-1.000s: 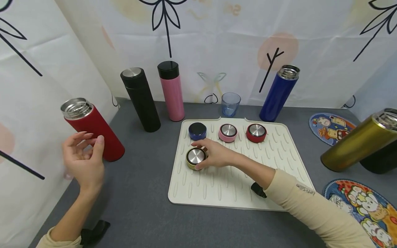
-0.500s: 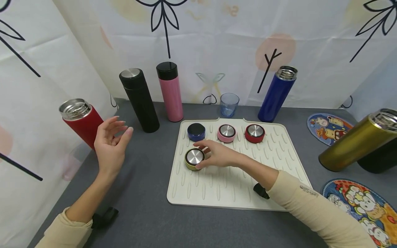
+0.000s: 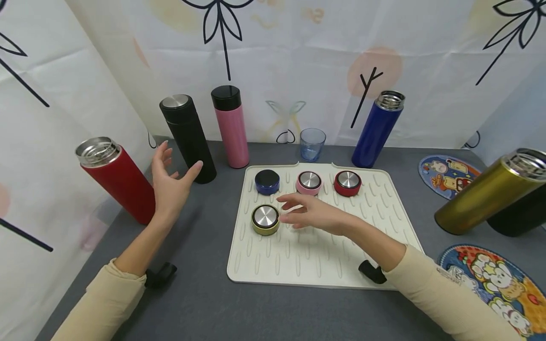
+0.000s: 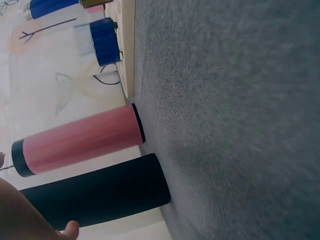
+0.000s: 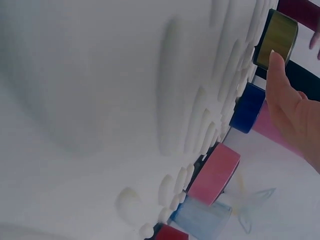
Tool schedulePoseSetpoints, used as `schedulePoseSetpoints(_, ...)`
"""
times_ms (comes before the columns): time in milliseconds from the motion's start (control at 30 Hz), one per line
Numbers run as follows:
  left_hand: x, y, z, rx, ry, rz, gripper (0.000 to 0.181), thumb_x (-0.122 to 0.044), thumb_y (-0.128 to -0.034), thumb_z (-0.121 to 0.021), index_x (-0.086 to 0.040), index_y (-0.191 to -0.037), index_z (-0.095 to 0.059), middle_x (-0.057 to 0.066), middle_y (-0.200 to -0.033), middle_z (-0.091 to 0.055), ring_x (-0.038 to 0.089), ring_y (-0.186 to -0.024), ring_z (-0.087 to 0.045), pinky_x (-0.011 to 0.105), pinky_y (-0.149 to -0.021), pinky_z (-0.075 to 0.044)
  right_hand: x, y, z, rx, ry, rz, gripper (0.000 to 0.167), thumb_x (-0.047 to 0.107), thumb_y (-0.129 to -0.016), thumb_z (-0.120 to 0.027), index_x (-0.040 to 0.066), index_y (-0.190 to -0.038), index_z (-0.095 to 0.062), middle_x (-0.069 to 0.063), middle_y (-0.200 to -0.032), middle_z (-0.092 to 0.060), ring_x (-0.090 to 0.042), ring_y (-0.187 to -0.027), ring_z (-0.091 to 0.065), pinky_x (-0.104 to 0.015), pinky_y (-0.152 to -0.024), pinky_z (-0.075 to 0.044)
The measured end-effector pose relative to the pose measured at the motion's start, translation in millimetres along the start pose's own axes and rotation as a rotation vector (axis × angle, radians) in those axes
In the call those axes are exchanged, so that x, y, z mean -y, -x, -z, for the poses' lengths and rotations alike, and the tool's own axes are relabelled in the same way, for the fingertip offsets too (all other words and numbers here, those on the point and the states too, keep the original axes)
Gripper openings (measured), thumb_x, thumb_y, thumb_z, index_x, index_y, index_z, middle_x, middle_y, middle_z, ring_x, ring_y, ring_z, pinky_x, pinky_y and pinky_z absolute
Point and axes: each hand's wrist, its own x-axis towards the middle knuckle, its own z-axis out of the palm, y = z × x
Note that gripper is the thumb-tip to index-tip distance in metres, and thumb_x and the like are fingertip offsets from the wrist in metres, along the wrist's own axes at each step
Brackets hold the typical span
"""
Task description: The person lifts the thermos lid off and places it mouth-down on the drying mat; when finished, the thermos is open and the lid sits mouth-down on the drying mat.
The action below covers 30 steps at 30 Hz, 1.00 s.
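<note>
My left hand [image 3: 169,194] is raised with fingers and thumb spread apart, holding nothing. It stands between an uncapped red thermos [image 3: 121,184] and a black thermos [image 3: 189,135] with its lid on. My right hand [image 3: 311,213] has loose, parted fingers just right of a gold lid [image 3: 265,220]; whether a fingertip still touches it I cannot tell. That lid lies on a white ridged mat [image 3: 298,270]. Behind it on the mat sit a blue lid [image 3: 267,182], a pink lid [image 3: 309,183] and a red lid [image 3: 347,183].
A capped pink thermos [image 3: 232,128] and a clear blue glass [image 3: 312,144] stand at the back. Farther right are an uncapped blue thermos [image 3: 378,130] and an uncapped gold thermos [image 3: 482,194], partly covering a dark object. Two cartoon-printed mats [image 3: 452,175] lie at the right.
My left hand has moved right from beside the red thermos to the black one, its fingers spreading. My right hand has let go of the gold lid and drawn slightly right.
</note>
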Motion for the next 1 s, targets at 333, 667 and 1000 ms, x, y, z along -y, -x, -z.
schedulePoseSetpoints(333,9.6,-22.1,-11.7,0.022,-0.074,0.107,0.091,-0.041,-0.0847,-0.069,-0.021,-0.152,-0.012,0.004,-0.151,-0.02,0.024,-0.135,-0.021,0.045,-0.107,-0.026,-6.6,27.2,4.2,0.007,-0.152,-0.068,0.061,0.02,-0.095,-0.061,0.003,-0.146,-0.032,-0.022,-0.139,-0.038,-0.033,-0.125,-0.042,-0.042,-0.088,-0.05)
schedulePoseSetpoints(667,17.4,-49.4,-30.2,-0.047,-0.058,0.18,0.089,-0.04,-0.0839,-0.07,-0.019,-0.151,-0.016,0.005,-0.146,-0.029,0.019,-0.131,-0.03,0.039,-0.106,-0.028,-7.0,49.5,7.8,0.037,-0.29,-0.056,0.061,0.022,-0.097,-0.056,0.001,-0.147,-0.028,-0.025,-0.145,-0.029,-0.038,-0.127,-0.038,-0.048,-0.089,-0.048)
schedulePoseSetpoints(1000,27.9,-64.6,-39.2,-0.097,-0.069,0.187,0.087,-0.034,-0.0828,-0.073,-0.017,-0.149,-0.02,0.005,-0.146,-0.032,0.018,-0.131,-0.031,0.036,-0.107,-0.027,-7.4,64.4,7.9,0.063,-0.321,-0.05,0.059,0.025,-0.099,-0.052,-0.001,-0.146,-0.027,-0.028,-0.139,-0.033,-0.038,-0.125,-0.041,-0.05,-0.09,-0.047)
